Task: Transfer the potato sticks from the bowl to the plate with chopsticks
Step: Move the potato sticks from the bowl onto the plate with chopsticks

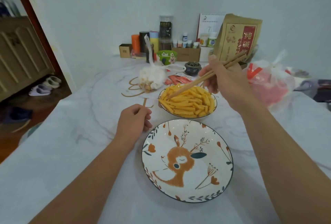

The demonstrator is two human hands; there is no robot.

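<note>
Table: a white marble-patterned surface is filling most of the view, running from 6 o'clock up to the wall at 12 o'clock.
Plate: a round white plate with a deer drawing and a dark rim is lying flat at 6 o'clock of centre, carrying no potato sticks.
Brown paper bag: standing upright against the wall at 1 o'clock, showing a red printed label.
Bowl: a shallow white bowl is sitting just beyond the plate, at its 12 o'clock, apart from the plate rim.
Potato sticks: a yellow heap is filling the bowl; all visible sticks are lying inside it.
Right hand: hovering at 2 o'clock of the bowl, fingers curling round the chopsticks and gripping them near their upper ends.
Left hand: resting on the table at 10 o'clock of the plate, fingers loosely curling, gripping nothing.
Knotted plastic bag: a white bag with pale contents is lying at 10 o'clock of the bowl.
Chopsticks: a wooden pair is slanting down toward 8 o'clock, tips close together and reaching into the left part of the heap; whether a stick is being pinched cannot be told.
Green bowl: sitting at 12 o'clock, among bottles and jars.
</note>
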